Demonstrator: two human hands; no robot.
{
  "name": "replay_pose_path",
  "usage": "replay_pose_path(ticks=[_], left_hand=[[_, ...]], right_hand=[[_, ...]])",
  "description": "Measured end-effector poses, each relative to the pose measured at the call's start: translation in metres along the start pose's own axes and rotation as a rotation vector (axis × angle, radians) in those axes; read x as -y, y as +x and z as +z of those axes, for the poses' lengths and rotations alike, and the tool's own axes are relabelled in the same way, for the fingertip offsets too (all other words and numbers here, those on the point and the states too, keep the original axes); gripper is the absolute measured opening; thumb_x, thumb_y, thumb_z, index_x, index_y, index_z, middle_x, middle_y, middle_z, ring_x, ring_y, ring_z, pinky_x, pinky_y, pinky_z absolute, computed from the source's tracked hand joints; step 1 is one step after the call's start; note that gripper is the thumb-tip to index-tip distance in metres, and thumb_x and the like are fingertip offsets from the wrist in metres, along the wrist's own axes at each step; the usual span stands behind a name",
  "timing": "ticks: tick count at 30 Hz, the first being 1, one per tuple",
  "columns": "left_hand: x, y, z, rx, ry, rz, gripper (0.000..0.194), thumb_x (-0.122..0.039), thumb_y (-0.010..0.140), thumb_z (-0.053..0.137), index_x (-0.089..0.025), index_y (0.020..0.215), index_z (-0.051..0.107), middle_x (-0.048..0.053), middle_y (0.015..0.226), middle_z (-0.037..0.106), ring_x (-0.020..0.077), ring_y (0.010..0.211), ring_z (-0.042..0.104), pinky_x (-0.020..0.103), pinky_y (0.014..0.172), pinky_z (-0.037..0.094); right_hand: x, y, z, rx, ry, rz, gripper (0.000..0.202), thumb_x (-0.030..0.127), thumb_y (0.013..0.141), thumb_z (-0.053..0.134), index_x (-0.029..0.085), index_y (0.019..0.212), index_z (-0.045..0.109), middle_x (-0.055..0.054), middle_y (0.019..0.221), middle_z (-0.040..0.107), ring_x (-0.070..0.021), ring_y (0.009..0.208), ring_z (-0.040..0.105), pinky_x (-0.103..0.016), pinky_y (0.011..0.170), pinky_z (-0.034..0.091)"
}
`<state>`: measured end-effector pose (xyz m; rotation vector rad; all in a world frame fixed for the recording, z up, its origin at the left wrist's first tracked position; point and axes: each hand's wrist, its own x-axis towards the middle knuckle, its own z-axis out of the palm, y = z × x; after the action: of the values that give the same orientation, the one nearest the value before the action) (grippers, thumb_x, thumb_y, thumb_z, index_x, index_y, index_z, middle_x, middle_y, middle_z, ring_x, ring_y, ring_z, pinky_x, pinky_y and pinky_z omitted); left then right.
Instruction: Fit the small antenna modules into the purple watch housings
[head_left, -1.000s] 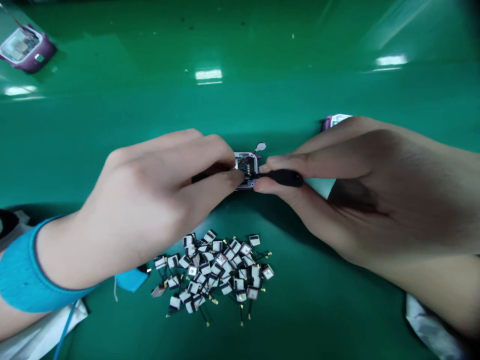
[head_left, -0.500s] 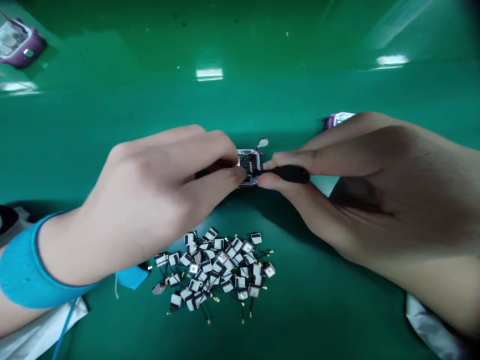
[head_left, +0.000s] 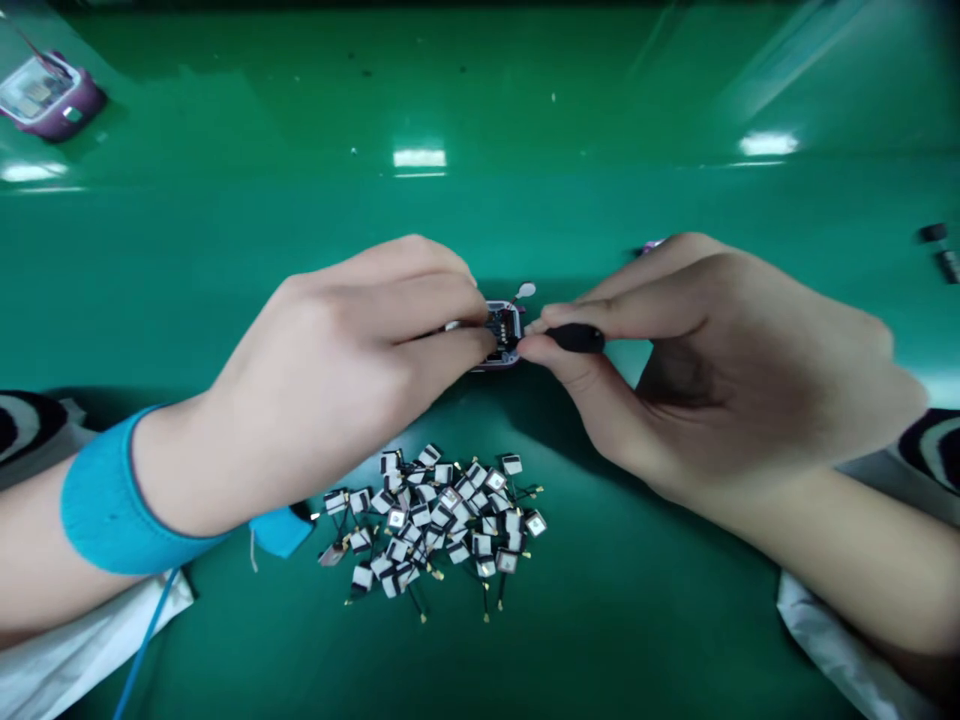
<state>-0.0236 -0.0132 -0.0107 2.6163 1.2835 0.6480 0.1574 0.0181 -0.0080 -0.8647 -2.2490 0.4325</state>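
A small watch-like case point(head_left: 504, 325) with an open top and a circuit board inside lies at the centre. A round silver disc point(head_left: 526, 290) on thin wires sticks out above it. My left hand point(head_left: 367, 350) is closed at the case's left side, thumb and finger over the board; whatever it pinches is hidden. Between thumb and finger, my right hand point(head_left: 697, 350) holds a black tool point(head_left: 576, 338), its near end pointing at the case's right side. A blue wristband point(head_left: 135, 500) is round my left wrist.
Several small square parts with black cables point(head_left: 442, 520) lie piled below the hands. A purple case point(head_left: 56, 95) sits at the upper left. Another purple piece point(head_left: 649, 246) shows partly behind my right hand. Small black objects point(head_left: 941, 252) are at the right edge.
The view has shifted a little. My left hand now covers more of the case's left side, and the black objects at the right edge have come into view. Both hands keep their closed pose.
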Motion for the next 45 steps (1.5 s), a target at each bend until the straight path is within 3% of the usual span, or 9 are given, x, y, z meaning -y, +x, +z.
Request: replay_pose_path(ticks=[5, 9, 16, 29, 33, 36, 39, 42, 45], left_hand=[[-0.004, 0.001, -0.004, -0.005, 0.181, 0.121, 0.019, -0.015, 0.089, 0.038, -0.014, 0.081, 0.056, -0.001, 0.081, 0.058, 0.0130, 0.085, 0.060, 0.025, 0.070, 0.054], [-0.006, -0.001, -0.005, -0.025, 0.241, 0.131, 0.022, -0.013, 0.087, 0.038, -0.016, 0.076, 0.057, -0.001, 0.075, 0.057, 0.0124, 0.079, 0.060, 0.022, 0.065, 0.053], [-0.005, -0.001, -0.005, -0.010, 0.217, 0.110, 0.025, -0.016, 0.088, 0.037, -0.016, 0.075, 0.058, 0.000, 0.078, 0.060, 0.0139, 0.079, 0.060, 0.022, 0.067, 0.051], [-0.002, 0.000, -0.003, 0.119, 0.175, 0.037, 0.030, -0.020, 0.089, 0.032, -0.016, 0.081, 0.061, 0.002, 0.086, 0.059, 0.0172, 0.090, 0.058, 0.027, 0.072, 0.051], [-0.002, -0.002, -0.003, 0.065, 0.181, 0.071, 0.027, -0.020, 0.089, 0.035, -0.014, 0.089, 0.061, 0.004, 0.089, 0.061, 0.0172, 0.087, 0.057, 0.028, 0.072, 0.051], [-0.002, -0.004, -0.001, 0.077, 0.111, 0.069, 0.020, -0.017, 0.086, 0.041, -0.012, 0.086, 0.060, 0.007, 0.084, 0.060, 0.0193, 0.082, 0.057, 0.032, 0.070, 0.051], [-0.003, -0.007, 0.002, 0.064, 0.172, 0.067, 0.015, -0.015, 0.084, 0.045, -0.012, 0.088, 0.059, 0.006, 0.085, 0.059, 0.0185, 0.082, 0.056, 0.031, 0.074, 0.050], [-0.003, -0.013, 0.003, 0.086, 0.215, 0.085, 0.014, -0.017, 0.084, 0.045, -0.013, 0.090, 0.058, 0.005, 0.088, 0.059, 0.0163, 0.087, 0.055, 0.027, 0.076, 0.049], [-0.002, -0.022, -0.003, 0.124, 0.255, 0.064, 0.017, -0.025, 0.086, 0.046, -0.015, 0.095, 0.056, 0.003, 0.094, 0.058, 0.0139, 0.088, 0.055, 0.029, 0.078, 0.049]], right_hand=[[-0.003, -0.005, 0.004, -0.086, -0.052, -0.084, 0.012, 0.014, 0.074, 0.059, 0.021, 0.063, 0.056, 0.001, 0.059, 0.058, -0.0090, 0.054, 0.055, -0.020, 0.049, 0.047], [-0.003, -0.007, 0.006, -0.202, -0.095, -0.170, 0.011, 0.013, 0.071, 0.061, 0.019, 0.065, 0.054, 0.002, 0.060, 0.058, -0.0073, 0.053, 0.053, -0.019, 0.049, 0.047], [-0.008, -0.003, 0.012, -0.218, -0.002, -0.232, 0.017, 0.009, 0.071, 0.059, 0.019, 0.064, 0.047, 0.002, 0.058, 0.055, -0.0097, 0.054, 0.053, -0.023, 0.044, 0.041], [-0.011, -0.007, 0.017, -0.185, 0.100, -0.180, 0.022, 0.006, 0.068, 0.059, 0.021, 0.070, 0.042, 0.003, 0.061, 0.052, -0.0104, 0.059, 0.054, -0.024, 0.048, 0.043], [-0.008, -0.007, 0.009, -0.240, 0.353, -0.073, 0.018, 0.007, 0.074, 0.054, 0.021, 0.078, 0.043, 0.001, 0.076, 0.053, -0.0108, 0.067, 0.058, -0.028, 0.060, 0.051], [-0.004, 0.021, -0.002, -0.123, 0.418, -0.067, 0.014, 0.012, 0.080, 0.048, 0.021, 0.081, 0.038, 0.000, 0.082, 0.049, -0.0099, 0.069, 0.059, -0.027, 0.061, 0.051], [0.013, 0.081, 0.001, 0.172, 0.108, -0.109, 0.006, 0.019, 0.083, 0.044, 0.020, 0.080, 0.039, 0.000, 0.075, 0.050, -0.0100, 0.063, 0.055, -0.026, 0.057, 0.047], [0.053, 0.154, 0.037, 0.407, -0.165, -0.234, 0.005, 0.013, 0.081, 0.044, 0.017, 0.081, 0.047, -0.003, 0.083, 0.057, -0.0132, 0.079, 0.055, -0.029, 0.072, 0.046], [0.104, 0.215, 0.101, 0.483, -0.210, -0.374, 0.017, 0.022, 0.076, 0.057, 0.016, 0.091, 0.055, -0.004, 0.096, 0.058, -0.0175, 0.096, 0.052, -0.035, 0.086, 0.043]])
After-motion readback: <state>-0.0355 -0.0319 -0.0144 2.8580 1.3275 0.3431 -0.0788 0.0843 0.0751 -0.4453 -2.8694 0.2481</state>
